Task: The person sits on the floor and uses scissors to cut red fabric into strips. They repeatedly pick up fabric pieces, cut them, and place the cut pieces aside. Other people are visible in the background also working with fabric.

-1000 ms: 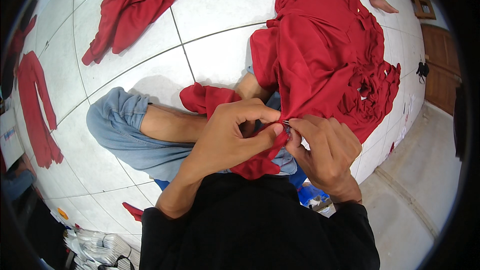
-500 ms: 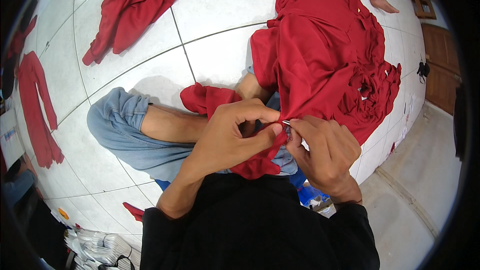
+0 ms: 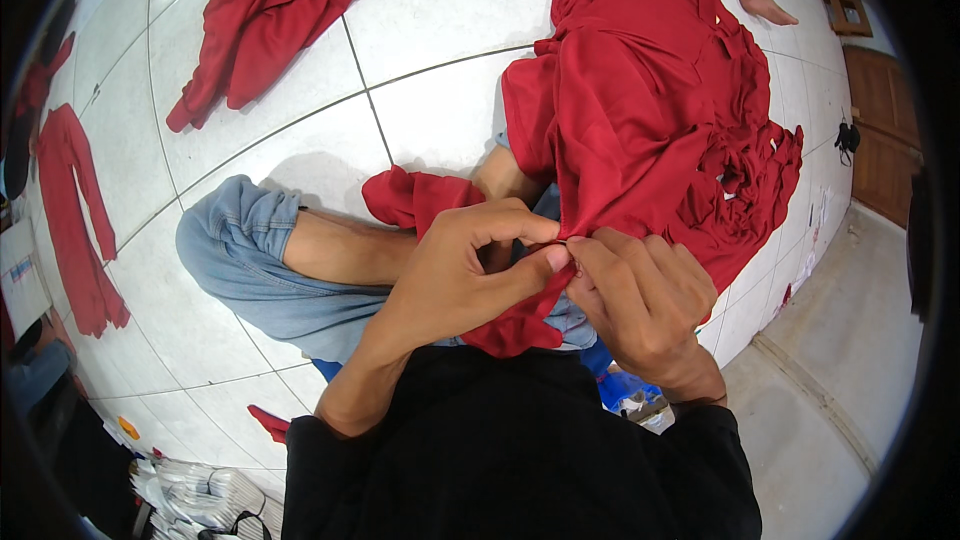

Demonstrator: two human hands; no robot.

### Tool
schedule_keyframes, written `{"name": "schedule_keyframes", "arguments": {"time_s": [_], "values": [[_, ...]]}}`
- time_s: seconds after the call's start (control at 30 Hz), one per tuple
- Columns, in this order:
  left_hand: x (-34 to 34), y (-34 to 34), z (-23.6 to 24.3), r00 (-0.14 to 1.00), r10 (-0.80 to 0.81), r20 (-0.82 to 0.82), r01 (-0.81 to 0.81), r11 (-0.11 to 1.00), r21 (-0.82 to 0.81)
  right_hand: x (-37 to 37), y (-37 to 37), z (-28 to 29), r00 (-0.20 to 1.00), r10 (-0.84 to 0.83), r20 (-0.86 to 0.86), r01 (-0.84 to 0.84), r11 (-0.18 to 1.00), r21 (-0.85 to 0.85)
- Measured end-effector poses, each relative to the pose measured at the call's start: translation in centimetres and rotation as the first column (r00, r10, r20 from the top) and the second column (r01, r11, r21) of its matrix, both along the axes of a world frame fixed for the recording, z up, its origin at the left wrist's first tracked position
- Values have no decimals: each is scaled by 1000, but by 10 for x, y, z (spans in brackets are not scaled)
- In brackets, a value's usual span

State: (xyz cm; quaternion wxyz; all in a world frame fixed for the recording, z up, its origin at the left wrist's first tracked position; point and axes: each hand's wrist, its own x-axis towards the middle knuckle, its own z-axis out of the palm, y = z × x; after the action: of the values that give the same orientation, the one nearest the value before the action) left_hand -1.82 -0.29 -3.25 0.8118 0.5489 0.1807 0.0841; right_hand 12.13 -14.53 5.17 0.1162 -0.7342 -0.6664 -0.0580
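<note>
A large red garment (image 3: 640,110) spreads over my lap and the floor in front of me, bunched at its right side. With thumb and fingertips pinched together, my left hand (image 3: 465,265) grips the edge of this red cloth. My right hand (image 3: 640,290) is closed right beside it, its fingertips meeting the left ones at the same edge. The small silver metal tool in my right fingers is almost wholly hidden by them now. A loose red end (image 3: 515,325) of the cloth hangs below my hands.
Other red garments lie at the top left (image 3: 270,30) and far left (image 3: 75,220) on the white tiled floor (image 3: 440,100). Another person's hand (image 3: 768,9) rests on the floor at the upper right. Stacked white bundles (image 3: 215,495) stand at the lower left.
My right hand has moved slightly left and in against my left fingertips. The metal tip that showed between the hands is now covered. My left hand keeps its pinch.
</note>
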Motion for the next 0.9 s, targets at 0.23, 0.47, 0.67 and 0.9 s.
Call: {"name": "schedule_keyframes", "arguments": {"time_s": [0.23,0.47,0.67,0.9], "values": [[2,-3,-2,997,51,54,-52,999,9,3,-4,0,996,-61,-62,65,996,56],[-1,2,1,999,-44,-29,44,999,6,1,-2,-2,998,-34,-45,36,998,51],[0,1,-1,1000,19,12,-19,1000,16,1,1,1,1000,-10,-29,11,1000,11],[1,-1,-2,1000,14,7,-14,999,-51,-4,3,9,999,-48,-5,47,997,-62]]}}
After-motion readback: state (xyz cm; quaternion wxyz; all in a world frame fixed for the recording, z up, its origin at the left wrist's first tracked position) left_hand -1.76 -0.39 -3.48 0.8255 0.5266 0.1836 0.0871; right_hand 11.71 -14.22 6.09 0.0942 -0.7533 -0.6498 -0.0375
